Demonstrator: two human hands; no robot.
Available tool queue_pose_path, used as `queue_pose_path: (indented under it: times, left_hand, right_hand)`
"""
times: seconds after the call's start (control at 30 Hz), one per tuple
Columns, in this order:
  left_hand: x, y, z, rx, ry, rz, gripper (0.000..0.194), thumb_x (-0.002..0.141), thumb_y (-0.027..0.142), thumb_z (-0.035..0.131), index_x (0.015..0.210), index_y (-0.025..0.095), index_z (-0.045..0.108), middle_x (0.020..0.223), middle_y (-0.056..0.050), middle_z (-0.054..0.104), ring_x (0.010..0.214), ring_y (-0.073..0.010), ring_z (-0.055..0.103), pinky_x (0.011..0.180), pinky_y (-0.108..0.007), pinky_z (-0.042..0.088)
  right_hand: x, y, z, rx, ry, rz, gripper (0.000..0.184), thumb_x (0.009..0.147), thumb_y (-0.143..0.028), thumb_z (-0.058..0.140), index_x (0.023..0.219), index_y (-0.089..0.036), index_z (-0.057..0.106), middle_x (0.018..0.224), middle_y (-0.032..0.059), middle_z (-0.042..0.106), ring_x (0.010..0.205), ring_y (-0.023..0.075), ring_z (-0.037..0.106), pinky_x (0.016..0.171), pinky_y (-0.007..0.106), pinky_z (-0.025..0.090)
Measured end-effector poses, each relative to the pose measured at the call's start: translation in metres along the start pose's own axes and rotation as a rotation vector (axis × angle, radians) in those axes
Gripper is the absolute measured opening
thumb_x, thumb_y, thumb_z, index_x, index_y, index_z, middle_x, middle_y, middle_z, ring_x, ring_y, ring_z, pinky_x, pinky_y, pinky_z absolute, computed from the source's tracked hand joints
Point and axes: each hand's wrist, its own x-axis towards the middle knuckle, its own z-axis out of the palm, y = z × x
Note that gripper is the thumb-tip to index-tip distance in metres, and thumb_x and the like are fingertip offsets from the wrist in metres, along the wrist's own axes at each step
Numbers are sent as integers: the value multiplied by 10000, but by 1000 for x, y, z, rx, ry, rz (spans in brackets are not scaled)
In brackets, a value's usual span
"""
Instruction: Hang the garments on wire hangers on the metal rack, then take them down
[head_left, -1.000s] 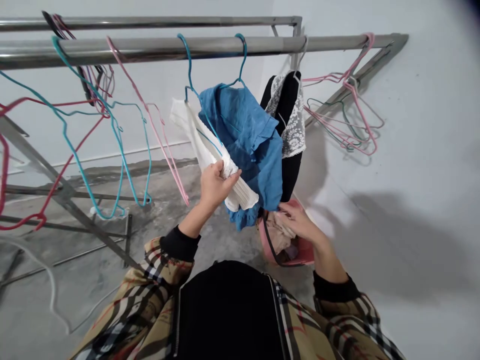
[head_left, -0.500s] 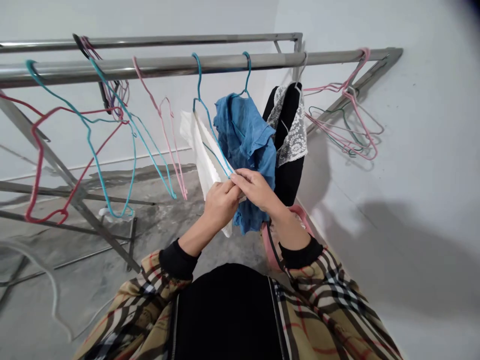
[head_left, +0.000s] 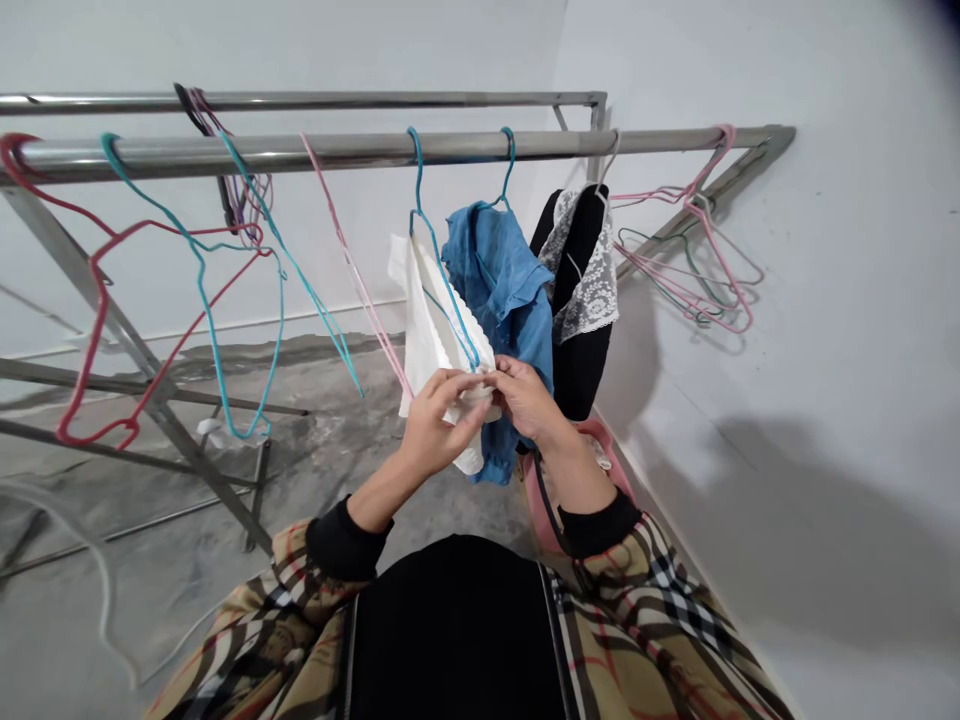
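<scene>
A white garment (head_left: 424,335) with a scalloped edge hangs on a blue hanger (head_left: 441,255), which is hooked over the front metal rail. At the hanger's near end, my left hand (head_left: 442,420) pinches the white cloth between thumb and fingers. Meeting it there, my right hand (head_left: 525,398) has its fingers closed on the same white edge. The fingertips of both hands nearly touch, and part of the cloth is hidden behind them. Just behind my right hand hangs a blue shirt (head_left: 499,265) on another blue hanger.
A metal drying rack (head_left: 300,152) spans the view. A black garment with white lace (head_left: 592,270) hangs right of the blue shirt. Pink hangers (head_left: 724,260) cluster by the wall. Red (head_left: 94,330) and blue hangers hang at left. A pink basket (head_left: 544,510) stands below my right forearm.
The view has shifted, so the rack sits lower and further right. My left hand's fingers have spread somewhat along the white cloth. The pink hanger has turned edge-on.
</scene>
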Motion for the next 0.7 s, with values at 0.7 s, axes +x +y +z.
queue_pose_path:
  times: [0.7]
  left_hand:
    - [5,-4,-3,-58,115,-104,196,800,306,701,880,199,558,714,28,628,637,-93,615,630,-203,505]
  right_hand:
    - [-5,17,16,19,-7,-48,350,636,-387,740,894,-202,595,708,-48,644,639,113,570,600,228,455]
